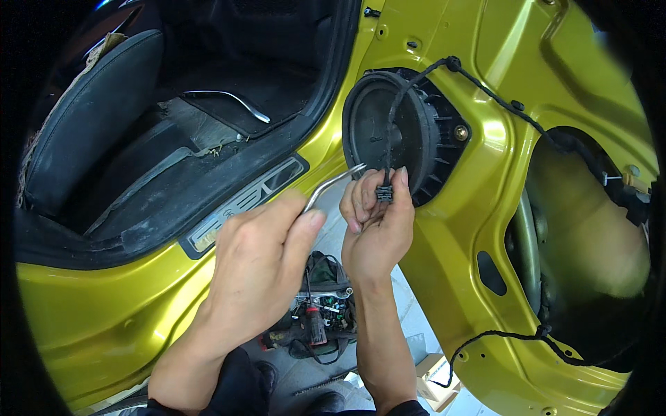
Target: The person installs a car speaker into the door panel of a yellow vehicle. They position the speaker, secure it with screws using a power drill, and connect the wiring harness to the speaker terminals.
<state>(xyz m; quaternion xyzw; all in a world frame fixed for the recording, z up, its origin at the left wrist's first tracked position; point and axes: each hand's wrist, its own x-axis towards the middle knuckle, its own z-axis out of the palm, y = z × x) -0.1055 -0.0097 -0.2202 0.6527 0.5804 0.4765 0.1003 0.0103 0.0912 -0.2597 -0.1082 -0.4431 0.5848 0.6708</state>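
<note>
My left hand (260,256) is closed around a slim bent metal tool (327,186). The tool's narrow tip points up and right, just beside the fingers of my right hand (378,222). That hand, palm turned up, pinches a small black wiring connector (384,193) between thumb and fingers. From the connector a taped black cable (390,132) runs up across the round black door speaker (371,114), which is mounted on the yellow-green door panel (479,236). Most of the tool's handle is hidden in my left fist.
Left lies the car's door opening with a dark seat (94,125), a sill plate (243,204) and a curved metal bar (232,100) on the floor. Below my hands stands an open tool bag (333,274). A loose cable (485,334) hangs from the door near a cardboard box (438,378).
</note>
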